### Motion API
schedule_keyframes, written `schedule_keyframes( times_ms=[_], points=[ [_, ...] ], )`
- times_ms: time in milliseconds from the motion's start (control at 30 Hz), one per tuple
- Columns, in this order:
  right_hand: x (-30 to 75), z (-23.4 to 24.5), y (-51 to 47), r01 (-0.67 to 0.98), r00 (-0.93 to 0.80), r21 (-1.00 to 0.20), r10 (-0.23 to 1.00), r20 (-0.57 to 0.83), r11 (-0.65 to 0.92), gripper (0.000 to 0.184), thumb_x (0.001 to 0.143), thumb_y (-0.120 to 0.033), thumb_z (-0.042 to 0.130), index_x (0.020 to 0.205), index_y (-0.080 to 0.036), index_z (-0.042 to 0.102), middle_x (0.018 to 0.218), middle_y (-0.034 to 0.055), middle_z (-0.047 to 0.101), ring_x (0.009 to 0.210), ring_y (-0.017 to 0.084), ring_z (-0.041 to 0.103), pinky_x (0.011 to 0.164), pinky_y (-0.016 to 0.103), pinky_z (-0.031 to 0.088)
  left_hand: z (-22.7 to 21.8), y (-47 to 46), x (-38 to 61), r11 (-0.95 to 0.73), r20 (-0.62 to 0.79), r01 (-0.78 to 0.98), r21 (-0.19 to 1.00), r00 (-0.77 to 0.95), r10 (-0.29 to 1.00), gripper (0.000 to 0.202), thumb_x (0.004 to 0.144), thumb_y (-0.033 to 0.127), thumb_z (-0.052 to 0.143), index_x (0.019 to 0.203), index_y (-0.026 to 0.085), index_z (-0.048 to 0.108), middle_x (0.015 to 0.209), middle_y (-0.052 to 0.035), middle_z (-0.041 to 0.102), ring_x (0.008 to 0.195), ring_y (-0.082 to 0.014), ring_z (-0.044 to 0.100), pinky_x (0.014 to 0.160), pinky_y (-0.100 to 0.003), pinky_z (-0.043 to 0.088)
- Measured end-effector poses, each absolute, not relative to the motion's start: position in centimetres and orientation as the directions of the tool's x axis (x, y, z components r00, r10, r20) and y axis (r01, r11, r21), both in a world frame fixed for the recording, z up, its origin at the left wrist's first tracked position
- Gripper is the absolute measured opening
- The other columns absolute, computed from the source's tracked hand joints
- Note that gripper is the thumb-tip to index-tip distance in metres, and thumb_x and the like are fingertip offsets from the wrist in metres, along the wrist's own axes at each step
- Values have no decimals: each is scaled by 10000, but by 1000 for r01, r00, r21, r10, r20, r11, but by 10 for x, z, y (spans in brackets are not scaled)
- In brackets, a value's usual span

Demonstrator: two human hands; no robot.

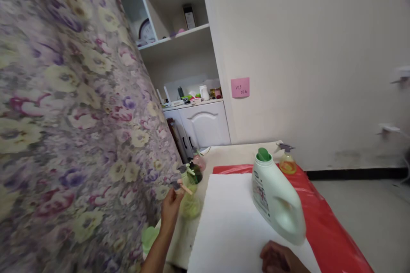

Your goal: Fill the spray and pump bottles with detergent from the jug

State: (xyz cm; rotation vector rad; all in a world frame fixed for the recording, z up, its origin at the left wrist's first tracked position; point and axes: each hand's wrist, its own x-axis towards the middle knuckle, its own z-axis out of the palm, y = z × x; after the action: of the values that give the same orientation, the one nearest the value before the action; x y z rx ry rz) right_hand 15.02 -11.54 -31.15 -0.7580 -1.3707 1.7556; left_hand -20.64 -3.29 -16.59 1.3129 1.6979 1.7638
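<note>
My left hand (171,207) is closed around the neck of a yellow-green spray bottle (189,202) at the table's left edge, fingers by its grey trigger. Two other spray bottles, a dark green one (195,172) and a pink one (199,160), stand just behind it. My right hand (278,258) rests low on the white sheet (227,222), fingers curled, just below a large white detergent jug (275,198) with a green cap. I cannot make out anything in the right hand.
A red plastic cover (323,217) lies under the white sheet. An orange spray bottle (286,161) stands at the far corner. A floral curtain (64,115) fills the left. White shelves and a cabinet (205,123) stand behind; a pink note (240,88) is on the wall.
</note>
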Motion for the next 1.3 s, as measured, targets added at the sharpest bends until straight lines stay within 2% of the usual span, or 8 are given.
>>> schedule_keyframes(
  times_ms=[100, 267, 433, 633, 733, 900, 1100, 1300],
  points=[
    [147, -305, -119, -339, -512, -930, 857, 59, -139, 526, 596, -415, 839, 1040, -238, 620, 979, 65, 655, 906, 232, 637, 762, 359, 473, -175, -60, -155, -192, 252, 230, 954, -274, 928, 484, 582, 491, 780, 923, 152, 723, 897, -89, 763, 912, -313, 676, 824, -407, 517],
    [144, -286, -131, -528, -564, -817, 815, 132, -233, 879, 456, -419, 900, 1250, -269, 553, 1205, 78, 597, 1151, 292, 550, 968, 423, 408, -207, -113, -46, -83, 83, 4, 997, 48, 995, 503, 639, 529, 767, 961, 144, 725, 973, -124, 755, 932, -317, 675, 834, -404, 508],
    [151, -255, -149, -539, -635, -778, 762, 124, -323, 691, 534, -333, 869, 1163, -207, 612, 995, 52, 667, 896, 214, 631, 804, 325, 472, -207, -136, -6, 48, -20, -173, 984, 157, 987, 406, 789, 431, 684, 1090, 158, 684, 1037, -127, 729, 955, -274, 647, 855, -378, 468],
    [161, -242, -158, -525, -770, -704, 620, 153, -479, 568, 630, -354, 793, 1148, -197, 620, 1047, 93, 691, 986, 254, 649, 910, 380, 453, -191, -144, -8, 138, 42, -491, 860, 338, 940, 376, 831, 428, 631, 1077, 151, 695, 1010, -123, 709, 1003, -266, 620, 936, -385, 421],
    [160, -248, -153, -491, -787, -733, 601, 140, -471, 561, 619, -329, 801, 1139, -207, 629, 1086, 94, 692, 1025, 272, 647, 941, 394, 446, -193, -144, 0, 125, 46, -524, 842, 301, 952, 336, 786, 459, 674, 947, 167, 720, 893, -81, 699, 929, -244, 625, 899, -373, 432],
    [155, -264, -137, -413, -598, -891, 794, 107, -191, 690, 469, -219, 900, 1105, -227, 631, 997, 20, 699, 953, 229, 652, 854, 332, 483, -198, -142, 10, 23, -19, -291, 956, 19, 1000, 272, 762, 440, 715, 871, 190, 715, 929, -54, 690, 910, -215, 599, 869, -334, 431],
    [158, -246, -143, -501, -706, -805, 687, 169, -317, 676, 553, -330, 868, 1164, -208, 606, 1001, 49, 702, 955, 244, 666, 906, 384, 477, -198, -145, 5, 61, 47, -530, 845, 189, 981, 320, 808, 442, 659, 990, 188, 726, 980, -90, 690, 999, -239, 601, 931, -360, 416],
    [158, -249, -142, -489, -688, -825, 707, 166, -282, 740, 482, -256, 893, 1165, -212, 610, 1002, 36, 709, 989, 255, 657, 867, 345, 477, -196, -148, 9, -37, 58, -496, 867, 26, 998, 490, 721, 372, 763, 1177, 233, 651, 873, -23, 640, 843, -173, 593, 829, -294, 439]
  ],
)
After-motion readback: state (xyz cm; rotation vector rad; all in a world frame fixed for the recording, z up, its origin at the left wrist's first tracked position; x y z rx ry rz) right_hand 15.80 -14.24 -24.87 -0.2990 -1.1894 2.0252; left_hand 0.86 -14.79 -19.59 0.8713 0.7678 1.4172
